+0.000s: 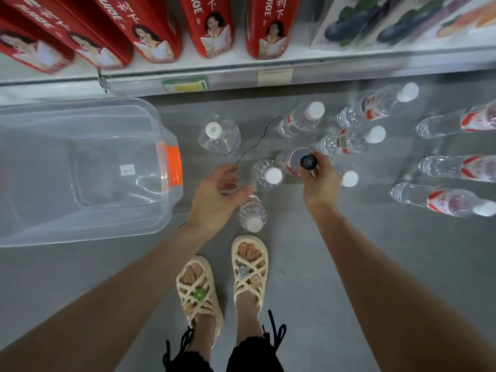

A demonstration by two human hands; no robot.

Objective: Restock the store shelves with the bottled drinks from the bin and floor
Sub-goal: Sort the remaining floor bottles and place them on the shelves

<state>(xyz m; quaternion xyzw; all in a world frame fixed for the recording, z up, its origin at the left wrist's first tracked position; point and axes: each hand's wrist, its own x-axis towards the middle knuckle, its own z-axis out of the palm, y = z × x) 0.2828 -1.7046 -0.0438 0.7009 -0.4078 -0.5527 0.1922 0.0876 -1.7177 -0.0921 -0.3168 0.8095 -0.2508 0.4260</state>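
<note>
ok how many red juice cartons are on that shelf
5 red juice cartons in one row on the shelf: far-left one, next, third, fourth, rightmost. More may be hidden behind them or off-frame left.

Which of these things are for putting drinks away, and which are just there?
For the job: water bottles on the floor, dark-capped bottle in the right hand, clear bin, shelf.
Just there: red juice cartons, fruit-picture boxes, price label.
</note>
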